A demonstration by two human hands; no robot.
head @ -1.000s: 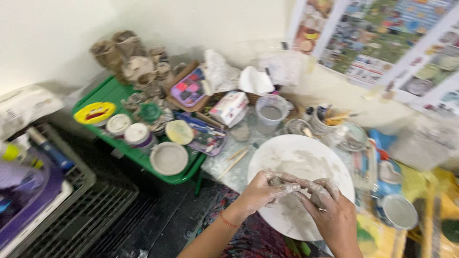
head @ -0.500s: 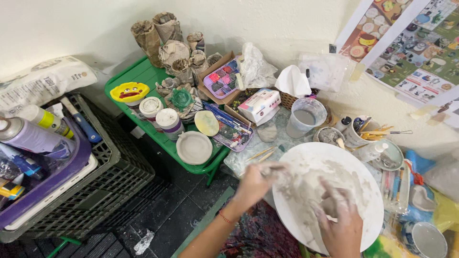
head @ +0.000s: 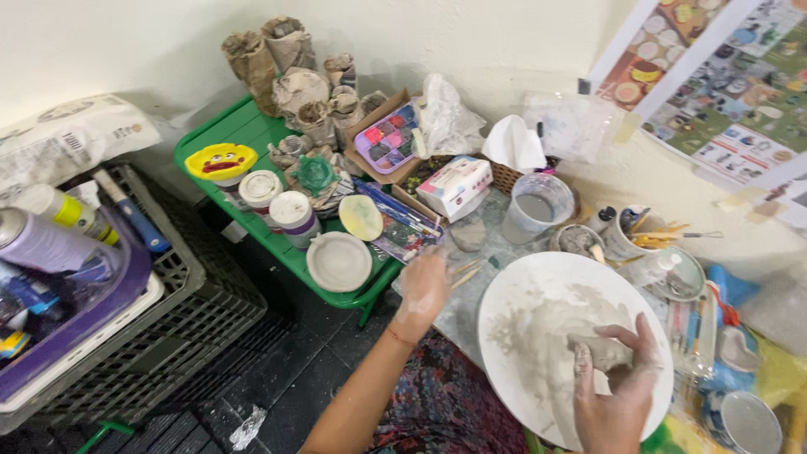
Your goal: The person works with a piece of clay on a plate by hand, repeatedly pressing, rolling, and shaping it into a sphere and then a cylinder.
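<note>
- A person is sitting at a cluttered pottery worktable (head: 471, 303) pushed against a pale wall, and the camera is looking down at both clay-smeared hands.
- The right hand (head: 618, 387) is curling its fingers around a small grey clay lump (head: 601, 351), gripping it from above and behind.
- The lump is resting on a round white board (head: 521, 336) streaked with wet clay, near the board's right half.
- The left hand (head: 424, 286) is stretching out past the board's left edge, its fingers loosely bent over thin wooden sticks (head: 465, 271) lying on the table (whether they are pinching one, I cannot tell).
- A clear plastic cup (head: 536, 208) of cloudy water is standing just behind the board, beside pots crowded with tools.
- A green tray table (head: 244, 134) is sitting to the left, holding lidded jars, a paint palette (head: 388, 137), a shallow white dish (head: 339, 261) and rough clay pieces.
- A dark slatted crate (head: 126, 336) with spray cans is standing on the dark floor at far left.
- Picture sheets are hanging on the wall at upper right.
</note>
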